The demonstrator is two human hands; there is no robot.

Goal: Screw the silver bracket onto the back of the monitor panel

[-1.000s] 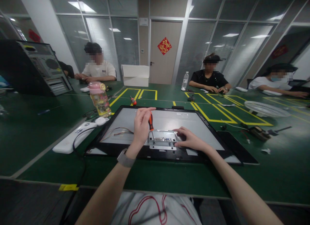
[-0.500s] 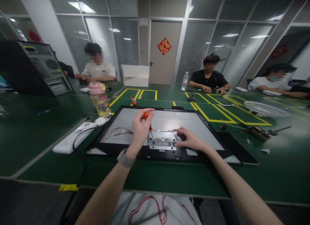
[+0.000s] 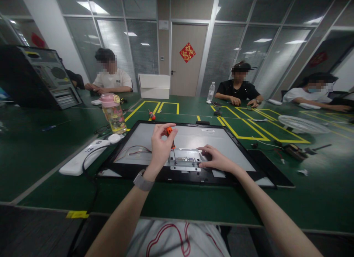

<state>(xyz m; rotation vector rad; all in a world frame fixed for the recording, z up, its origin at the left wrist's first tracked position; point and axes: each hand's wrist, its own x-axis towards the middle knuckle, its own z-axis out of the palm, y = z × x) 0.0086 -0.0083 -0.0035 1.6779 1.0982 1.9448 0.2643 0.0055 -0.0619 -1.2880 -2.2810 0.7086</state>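
Note:
My left hand [image 3: 162, 146] pinches the orange and black handle of a screwdriver [image 3: 169, 131] between thumb and fingers. Its shaft points down at the left part of a silver metal bracket [image 3: 184, 164], where the exact tip contact is too small to make out. On the bracket's right side, my right hand [image 3: 215, 159] grips the edge with thumb and fingers. Beneath lies a display panel [image 3: 226, 142] with a grey back and black frame, flat on the table. Thin wires [image 3: 135, 150] run over the panel to the left of my left hand.
A white power strip [image 3: 83, 159] with a black cable and a pink-lidded bottle [image 3: 113, 115] stand left of the panel. A computer case [image 3: 41, 78] is farther left. Right of the panel lie a black flat piece [image 3: 269, 168] and a white fan grille [image 3: 302, 124]. Several people sit opposite.
The screwdriver's handle has turned and leans slightly more to the right in my left fingers. My right hand stays in place on the bracket.

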